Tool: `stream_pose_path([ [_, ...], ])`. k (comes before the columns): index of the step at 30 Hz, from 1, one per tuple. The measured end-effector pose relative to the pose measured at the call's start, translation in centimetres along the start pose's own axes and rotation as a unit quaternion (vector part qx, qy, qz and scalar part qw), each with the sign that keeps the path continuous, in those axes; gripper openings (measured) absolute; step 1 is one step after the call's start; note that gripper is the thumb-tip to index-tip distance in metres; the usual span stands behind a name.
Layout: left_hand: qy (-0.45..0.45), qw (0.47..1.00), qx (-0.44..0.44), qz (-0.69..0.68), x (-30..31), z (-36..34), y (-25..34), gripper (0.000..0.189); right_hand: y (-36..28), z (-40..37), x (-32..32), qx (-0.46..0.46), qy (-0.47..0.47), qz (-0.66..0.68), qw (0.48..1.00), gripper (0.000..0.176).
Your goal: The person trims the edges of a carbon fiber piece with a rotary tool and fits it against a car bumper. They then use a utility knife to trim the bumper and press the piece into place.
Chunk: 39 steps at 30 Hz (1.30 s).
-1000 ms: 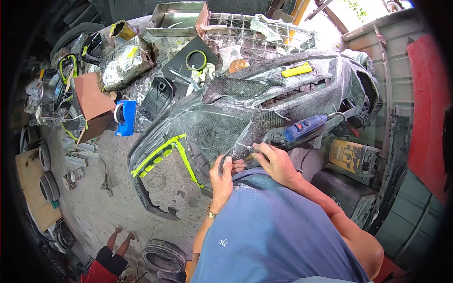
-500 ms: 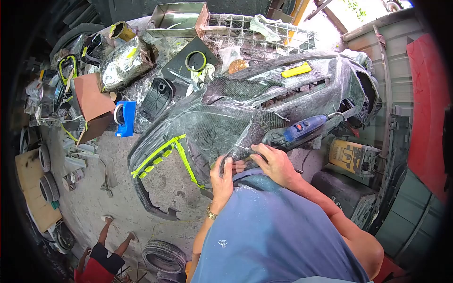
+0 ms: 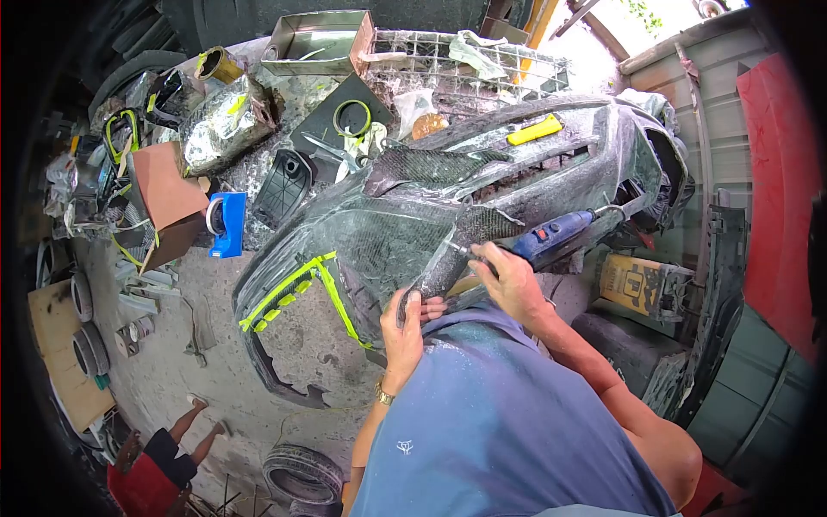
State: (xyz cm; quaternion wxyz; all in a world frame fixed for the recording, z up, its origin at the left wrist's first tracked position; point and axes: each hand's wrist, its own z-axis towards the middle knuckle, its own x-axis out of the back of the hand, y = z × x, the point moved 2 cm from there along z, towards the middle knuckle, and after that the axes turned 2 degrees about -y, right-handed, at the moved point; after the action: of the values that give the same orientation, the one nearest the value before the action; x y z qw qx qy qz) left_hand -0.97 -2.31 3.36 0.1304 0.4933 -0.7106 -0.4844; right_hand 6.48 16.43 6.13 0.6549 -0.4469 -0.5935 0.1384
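A large dark bumper-like car part [image 3: 370,233] lies in front of me, dusted white. My left hand [image 3: 405,327] is closed around the lower end of a dark woven carbon-fibre strip [image 3: 441,265] along its near edge. My right hand [image 3: 508,276] is closed beside that strip. A slim metal tip [image 3: 459,248] points left from its fingers; the rest of what it holds is hidden. Against the right hand lies a blue rotary tool [image 3: 551,234], its nose out of sight behind the fingers. Green tape [image 3: 332,289] edges the opening at left.
A yellow tool [image 3: 534,129] lies on the part. Behind it are a metal tray [image 3: 319,43], scissors [image 3: 332,148] and a blue tape dispenser [image 3: 228,224]. A yellow box [image 3: 642,280] stands at right, tyres [image 3: 301,474] below. Another person [image 3: 155,470] is at lower left.
My right hand has shifted up and slightly right, away from my left hand, and the metal tip has risen with it. My left hand keeps its grip. The other person has moved down and left.
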Motion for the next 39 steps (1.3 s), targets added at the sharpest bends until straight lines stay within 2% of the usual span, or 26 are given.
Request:
stream_pose_path([
  [2, -0.001, 1.000, -0.001, 0.000, 0.0, 0.1, 0.0, 0.028, -0.2, -0.2, -0.1, 0.001, -0.015, -0.016, 1.000, 0.020],
  [4, -0.004, 1.000, -0.003, -0.001, 0.0, 0.1, 0.0, 0.029, 0.3, 0.0, 0.0, -0.002, 0.017, -0.003, 1.000, 0.021],
  [5, -0.007, 1.000, -0.003, -0.001, 0.0, 0.1, -0.1, 0.029, 0.5, 0.1, 0.2, -0.030, 0.000, -0.006, 1.000, 0.023],
  [8, -0.002, 1.000, 0.001, -0.001, 0.0, 0.1, -0.1, 0.029, -0.1, -0.4, 0.2, -0.012, -0.029, -0.015, 0.999, 0.022],
  [10, 0.000, 1.000, 0.002, 0.004, 0.0, 0.2, -0.1, 0.030, 0.3, -0.1, 0.2, -0.007, -0.021, -0.013, 1.000, 0.022],
  [12, 0.000, 1.000, 0.002, 0.001, 0.0, 0.1, -0.1, 0.030, 0.9, 0.5, 0.7, -0.043, 0.021, -0.002, 0.999, 0.023],
  [16, -0.002, 1.000, -0.001, 0.005, 0.0, 0.1, -0.1, 0.030, 0.1, 0.1, 0.7, 0.004, -0.004, -0.023, 1.000, 0.021],
  [18, 0.000, 1.000, 0.003, 0.003, 0.0, 0.1, -0.1, 0.030, 0.4, 0.5, 0.8, -0.017, -0.006, -0.016, 1.000, 0.021],
  [20, 0.003, 1.000, 0.006, 0.001, 0.0, 0.1, 0.0, 0.030, 1.1, 0.6, 0.6, -0.011, 0.032, -0.008, 0.999, 0.020],
  [21, 0.003, 1.000, 0.008, 0.001, 0.0, 0.1, 0.1, 0.030, 0.4, 0.5, 0.9, -0.029, 0.011, -0.009, 0.999, 0.020],
  [28, 0.000, 1.000, 0.006, -0.006, -0.1, 0.1, 0.1, 0.029, 1.6, 1.1, 1.1, -0.024, 0.051, -0.007, 0.998, 0.020],
  [39, 0.000, 1.000, 0.007, 0.000, 0.0, 0.1, 0.2, 0.029, 0.9, 0.6, 0.7, -0.019, 0.049, -0.012, 0.999, 0.019],
])
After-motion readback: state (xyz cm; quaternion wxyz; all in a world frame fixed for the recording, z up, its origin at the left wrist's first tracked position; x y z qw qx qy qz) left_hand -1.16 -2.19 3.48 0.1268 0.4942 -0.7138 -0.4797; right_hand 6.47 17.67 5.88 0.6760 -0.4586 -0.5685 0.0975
